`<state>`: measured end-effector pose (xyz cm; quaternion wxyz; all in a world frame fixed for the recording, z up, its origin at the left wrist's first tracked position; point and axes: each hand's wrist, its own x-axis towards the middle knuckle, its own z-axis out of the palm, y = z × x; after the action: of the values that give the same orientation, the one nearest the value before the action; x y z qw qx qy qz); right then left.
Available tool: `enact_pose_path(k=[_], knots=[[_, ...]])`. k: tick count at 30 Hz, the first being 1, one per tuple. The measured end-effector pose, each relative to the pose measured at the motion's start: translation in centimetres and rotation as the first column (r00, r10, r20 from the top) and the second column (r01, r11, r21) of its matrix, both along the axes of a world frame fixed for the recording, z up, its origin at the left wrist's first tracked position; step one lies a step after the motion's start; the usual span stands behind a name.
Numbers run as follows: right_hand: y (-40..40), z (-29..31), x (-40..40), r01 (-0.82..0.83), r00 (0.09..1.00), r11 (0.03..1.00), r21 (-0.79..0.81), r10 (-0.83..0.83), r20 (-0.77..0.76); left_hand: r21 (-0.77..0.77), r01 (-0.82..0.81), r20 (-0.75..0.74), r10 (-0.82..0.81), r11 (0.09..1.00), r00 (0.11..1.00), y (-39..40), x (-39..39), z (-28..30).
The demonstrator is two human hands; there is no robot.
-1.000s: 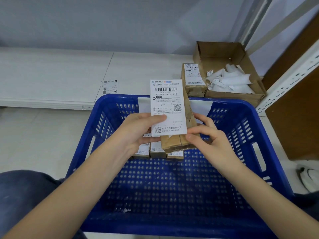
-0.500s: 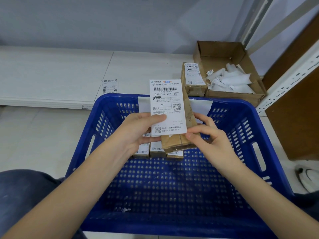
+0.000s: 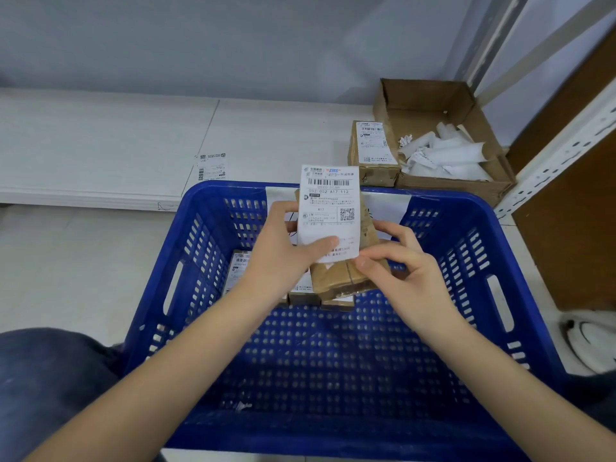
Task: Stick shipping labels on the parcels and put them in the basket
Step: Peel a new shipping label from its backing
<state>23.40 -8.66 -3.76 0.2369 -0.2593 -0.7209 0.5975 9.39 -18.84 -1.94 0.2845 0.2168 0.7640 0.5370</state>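
At the centre of the frame both hands hold a brown cardboard parcel (image 3: 343,275) above the blue plastic basket (image 3: 520,261). The left hand (image 3: 283,251) grips the parcel from the left, its thumb pressing the lower part of a white shipping label (image 3: 328,211) against the parcel's face. The label (barcode at the top, QR code at its right side) stands taller than the parcel, its upper part rising free above the basket's far rim. The right hand (image 3: 396,271) grasps the parcel's lower right edge, fingers curled round it, the forefinger tip just beside the label's bottom corner.

Below the hands, at the far end of the basket floor, lie several labelled parcels (image 3: 240,268), side by side and partly hidden.

In the upper right of the frame another labelled parcel (image 3: 373,151) sits touching an open cardboard box (image 3: 430,105) that holds crumpled white paper strips (image 3: 446,155). A loose label (image 3: 211,166) lies flat on the white surface left of centre.
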Motion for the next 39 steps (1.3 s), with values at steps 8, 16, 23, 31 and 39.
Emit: enact_pose_path(k=[8,16,23,31,39], knots=[[-0.8,-0.9,-0.1,0.018,1.0,0.996,0.084,-0.019,0.014,-0.205,0.067,-0.582,-0.177,0.976,0.794,-0.3,2.4,-0.8],[-0.6,-0.8,0.0,0.018,0.999,0.994,0.112,-0.023,0.045,-0.149,0.189,-0.272,-0.224,0.971,0.936,-0.1,1.4,-0.2],[-0.5,-0.4,0.0,-0.004,0.998,0.994,0.108,-0.003,0.067,-0.107,0.252,-0.21,-0.269,0.962,0.94,-0.3,0.8,0.9],[-0.7,-0.3,-0.1,0.033,0.992,0.999,0.031,-0.037,0.125,-0.118,0.274,-0.323,-0.298,0.954,0.898,-0.4,1.0,0.3],[-0.2,0.0,-0.3,0.057,0.99,0.998,-0.003,-0.056,0.132,-0.111,0.325,-0.373,-0.342,0.939,0.862,-0.4,1.3,0.0]])
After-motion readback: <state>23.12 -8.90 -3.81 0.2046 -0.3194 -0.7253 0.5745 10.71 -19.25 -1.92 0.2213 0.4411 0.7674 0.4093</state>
